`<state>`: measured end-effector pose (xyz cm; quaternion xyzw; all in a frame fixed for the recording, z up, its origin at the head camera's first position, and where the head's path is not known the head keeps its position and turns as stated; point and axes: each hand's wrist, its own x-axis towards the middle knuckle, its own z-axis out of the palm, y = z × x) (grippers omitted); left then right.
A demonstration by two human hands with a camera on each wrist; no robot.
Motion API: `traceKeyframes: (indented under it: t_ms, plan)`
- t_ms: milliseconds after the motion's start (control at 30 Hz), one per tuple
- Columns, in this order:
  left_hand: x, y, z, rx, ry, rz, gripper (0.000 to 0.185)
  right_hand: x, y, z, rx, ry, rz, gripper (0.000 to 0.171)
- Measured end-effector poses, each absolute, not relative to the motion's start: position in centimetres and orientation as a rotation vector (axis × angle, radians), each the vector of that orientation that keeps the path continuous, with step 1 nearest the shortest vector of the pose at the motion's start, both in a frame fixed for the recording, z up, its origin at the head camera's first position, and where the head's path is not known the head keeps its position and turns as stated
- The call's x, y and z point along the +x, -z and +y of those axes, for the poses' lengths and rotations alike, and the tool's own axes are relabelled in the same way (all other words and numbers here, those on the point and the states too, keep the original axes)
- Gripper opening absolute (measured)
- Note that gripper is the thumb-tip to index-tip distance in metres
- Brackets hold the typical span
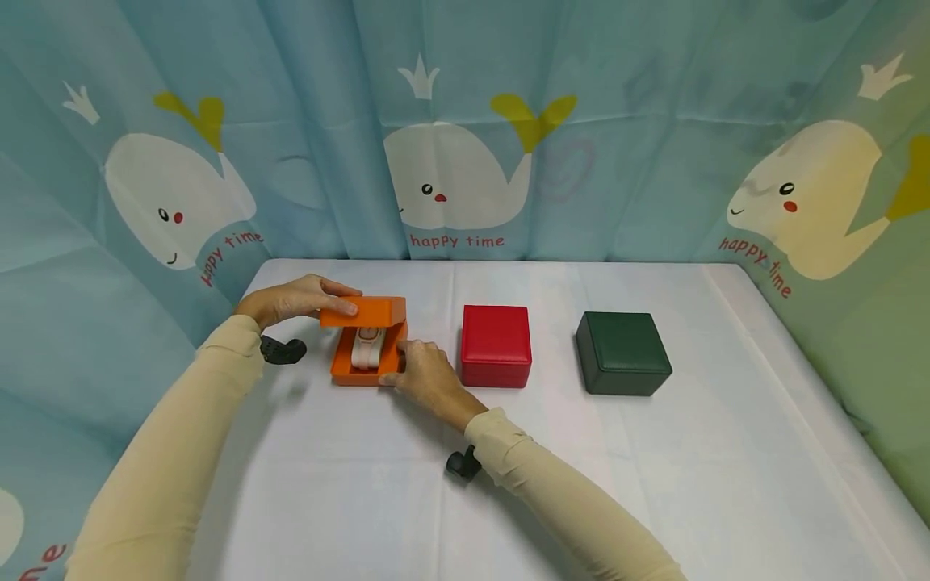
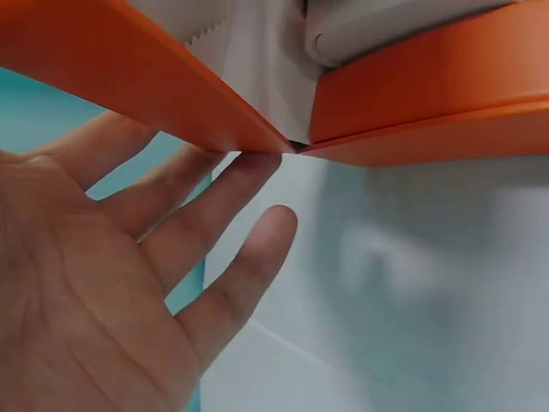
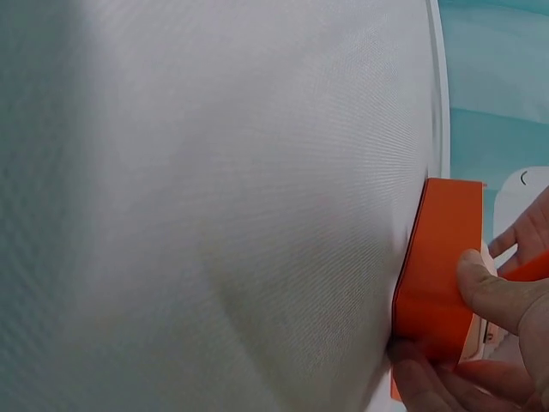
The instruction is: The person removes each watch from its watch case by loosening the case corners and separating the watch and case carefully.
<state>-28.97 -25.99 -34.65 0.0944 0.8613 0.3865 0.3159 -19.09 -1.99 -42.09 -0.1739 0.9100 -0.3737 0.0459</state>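
Note:
An orange watch box [image 1: 341, 365] stands on the left part of the table with its lid [image 1: 378, 310] raised. Inside it a watch with a pale strap [image 1: 368, 345] shows below the lid. My left hand [image 1: 294, 300] holds the lid at its left end, thumb on the front face and fingers behind. In the left wrist view the fingers [image 2: 219, 219] extend along the outside of the lid [image 2: 129, 73]. My right hand [image 1: 432, 375] grips the box's lower right corner. The right wrist view shows its thumb [image 3: 485, 287] against the orange wall [image 3: 437, 257].
A red box [image 1: 496, 347] with its lid down stands right of the orange one, and a dark green box [image 1: 625, 353] farther right. White cloth covers the table [image 1: 349, 500]. A blue curtain with whales [image 1: 320, 161] hangs behind it.

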Motion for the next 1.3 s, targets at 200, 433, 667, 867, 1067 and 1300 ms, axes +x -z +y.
traceKeyframes:
  t_ms: [200,433,667,867,1067,1300]
  plan:
    - [-29.3,34.6,-26.0,0.23,-1.082,2.204,0.073,-19.0,42.3,-2.0,-0.533,1.127,2.795,0.053]
    - [-29.7,34.8,-25.8,0.15,-1.144,2.166,0.079,-19.0,42.2,-2.0,-0.541,1.13,2.804,0.048]
    - [-30.2,35.0,-25.3,0.14,-1.22,2.064,0.085,-19.0,42.3,-2.1,-0.535,1.109,2.811,0.051]
    - [-30.5,35.0,-25.0,0.105,-1.231,2.063,0.094,-18.9,42.3,-2.1,-0.532,1.104,2.825,0.059]
    - [-30.6,35.0,-24.9,0.047,-1.243,2.068,0.097,-18.8,42.3,-2.1,-0.53,1.108,2.813,0.059]
    - [-31.0,35.1,-24.6,0.01,-1.271,2.065,0.097,-18.9,42.3,-2.0,-0.537,1.103,2.806,0.057]
